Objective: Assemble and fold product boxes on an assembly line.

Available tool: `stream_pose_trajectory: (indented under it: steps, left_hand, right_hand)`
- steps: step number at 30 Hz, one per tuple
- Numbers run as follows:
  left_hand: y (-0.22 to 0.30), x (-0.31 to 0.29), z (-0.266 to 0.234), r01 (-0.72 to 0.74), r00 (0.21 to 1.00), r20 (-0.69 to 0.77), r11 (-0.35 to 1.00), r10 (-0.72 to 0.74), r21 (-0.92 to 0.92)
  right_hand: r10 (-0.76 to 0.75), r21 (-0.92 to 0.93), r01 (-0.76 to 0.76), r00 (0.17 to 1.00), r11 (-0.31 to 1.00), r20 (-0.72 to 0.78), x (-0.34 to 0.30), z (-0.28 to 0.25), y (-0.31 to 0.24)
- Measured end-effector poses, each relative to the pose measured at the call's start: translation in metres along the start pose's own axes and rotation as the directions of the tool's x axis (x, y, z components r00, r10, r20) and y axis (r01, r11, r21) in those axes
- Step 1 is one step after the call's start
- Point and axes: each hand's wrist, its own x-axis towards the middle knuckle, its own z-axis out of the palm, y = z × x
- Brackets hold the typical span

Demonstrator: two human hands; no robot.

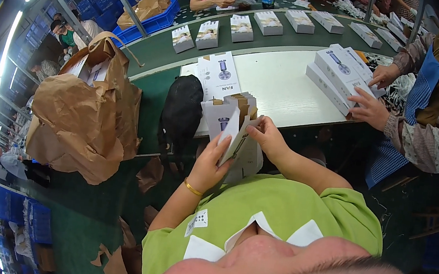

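Note:
In front of my chest I hold a narrow white carton (236, 144) printed with a fan picture, tilted. My left hand (210, 158) is closed on its near left side. The fingers of my right hand (270, 138) pinch the upper edge near its flaps; part of that grip is hidden. Just behind stand several flat, unfolded cartons (220, 112) with brown inner edges showing, against the table edge. More printed white carton sheets (220, 74) lie flat on the white table (265, 77).
A black bag (181, 110) sits left of the cartons. Farther left stands a large sack of brown paper (82, 120) with cartons inside. Finished-looking boxes (241, 28) line the green conveyor (157, 61). At right, a co-worker's hands (368, 106) touch stacked cartons (337, 69).

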Motion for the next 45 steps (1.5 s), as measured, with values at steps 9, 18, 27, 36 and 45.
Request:
stream_pose_trajectory:
  steps: [9,18,27,36,45]
  left_hand:
    - [-0.016,-0.007,0.015,-0.229,0.953,-0.142,0.943,0.268,0.242]
    - [0.011,0.008,-0.006,-0.293,0.941,-0.091,0.921,0.325,0.256]
    - [0.006,0.007,-0.023,-0.331,0.937,-0.050,0.925,0.346,0.187]
    - [-0.003,-0.004,-0.023,-0.287,0.957,-0.010,0.953,0.289,0.100]
    - [-0.006,-0.005,-0.018,-0.303,0.949,-0.043,0.941,0.312,0.154]
  right_hand:
    - [-0.112,0.565,0.040,0.989,0.824,0.094,-0.013,0.008,-0.018]
    - [-0.150,0.025,0.151,0.933,0.988,0.326,-0.027,0.017,-0.035]
    - [0.016,0.318,-0.211,0.854,0.924,0.520,-0.018,0.010,-0.024]
    - [-0.179,-0.132,0.357,0.714,0.925,0.677,-0.015,0.004,-0.030]
    - [0.095,-0.208,-0.005,0.902,0.978,0.422,-0.024,0.023,-0.041]
